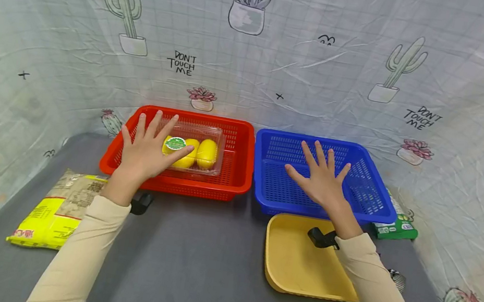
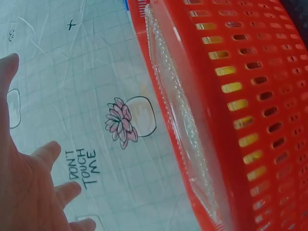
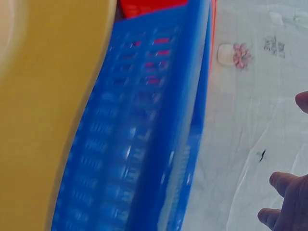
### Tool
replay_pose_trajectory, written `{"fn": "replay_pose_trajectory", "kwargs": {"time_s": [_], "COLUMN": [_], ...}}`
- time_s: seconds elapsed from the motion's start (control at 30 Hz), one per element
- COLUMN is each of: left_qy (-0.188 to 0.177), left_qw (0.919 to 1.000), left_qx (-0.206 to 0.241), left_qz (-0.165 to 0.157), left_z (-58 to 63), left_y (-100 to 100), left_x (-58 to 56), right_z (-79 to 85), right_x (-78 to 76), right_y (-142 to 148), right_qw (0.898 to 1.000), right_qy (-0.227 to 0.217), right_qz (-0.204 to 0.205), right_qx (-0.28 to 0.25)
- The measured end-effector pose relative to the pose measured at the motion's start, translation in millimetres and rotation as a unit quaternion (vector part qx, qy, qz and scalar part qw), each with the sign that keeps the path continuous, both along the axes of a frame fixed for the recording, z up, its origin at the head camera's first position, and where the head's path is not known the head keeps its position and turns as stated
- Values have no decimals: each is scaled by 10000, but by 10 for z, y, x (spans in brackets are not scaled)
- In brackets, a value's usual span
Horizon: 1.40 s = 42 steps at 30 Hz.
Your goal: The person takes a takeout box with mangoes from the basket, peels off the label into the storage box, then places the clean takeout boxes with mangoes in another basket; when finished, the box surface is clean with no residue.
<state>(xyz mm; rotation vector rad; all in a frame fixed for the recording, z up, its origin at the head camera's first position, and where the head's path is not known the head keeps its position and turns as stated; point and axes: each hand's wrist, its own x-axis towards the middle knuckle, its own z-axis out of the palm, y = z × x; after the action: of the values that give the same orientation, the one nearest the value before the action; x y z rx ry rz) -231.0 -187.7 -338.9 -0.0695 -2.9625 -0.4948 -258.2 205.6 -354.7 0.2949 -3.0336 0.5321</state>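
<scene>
In the head view my left hand point(image 1: 145, 150) is spread above the left part of a red basket point(image 1: 238, 171), fingers straight and holding nothing. Inside that basket lies a clear plastic box point(image 1: 197, 130) of yellow fruit point(image 1: 206, 153) with a green label, partly hidden by the hand. My right hand point(image 1: 324, 181) is spread over a blue basket point(image 1: 359, 190), also holding nothing. The left wrist view shows the red basket's slotted wall point(image 2: 231, 144) beside my fingers. In the right wrist view the blue basket point(image 3: 120, 134) stands beyond a yellow tray's edge point(image 3: 96, 57).
The yellow tray point(image 1: 295, 265) sits in front of the blue basket, under my right forearm. A yellow bag point(image 1: 55, 216) lies at the left, partly behind my left forearm. A green packet point(image 1: 396, 228) is right of the blue basket. A patterned cloth point(image 1: 251, 94) hangs behind.
</scene>
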Motion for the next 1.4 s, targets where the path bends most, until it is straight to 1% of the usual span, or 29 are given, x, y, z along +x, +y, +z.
{"fn": "replay_pose_trajectory", "kwargs": {"time_s": [0.23,0.57,0.73,0.9,1.0,1.17,1.27,1.4], "left_qy": [186,493,547,591,689,844,987,1201], "left_qw": [9996,9978,9968,9949,9928,9879,9831,9760], "left_qx": [220,414,516,696,812,990,1171,1393], "left_qz": [7,135,277,420,540,847,1006,1164], "left_z": [-21,-68,-140,-249,-325,-450,-503,-545], "left_y": [-115,-259,-350,-442,-498,-594,-652,-718], "left_x": [134,254,310,354,381,427,446,469], "right_z": [17,25,-20,-62,-86,-128,-140,-145], "right_x": [97,209,248,271,272,268,268,256], "right_y": [-237,-501,-622,-738,-812,-953,-1042,-1157], "right_qw": [9991,9966,9945,9915,9874,9760,9685,9580], "right_qy": [142,211,218,260,309,392,400,300], "right_qz": [259,561,704,766,855,1106,1227,1385], "right_qx": [-291,-570,-748,-1023,-1296,-1835,-2132,-2492]}}
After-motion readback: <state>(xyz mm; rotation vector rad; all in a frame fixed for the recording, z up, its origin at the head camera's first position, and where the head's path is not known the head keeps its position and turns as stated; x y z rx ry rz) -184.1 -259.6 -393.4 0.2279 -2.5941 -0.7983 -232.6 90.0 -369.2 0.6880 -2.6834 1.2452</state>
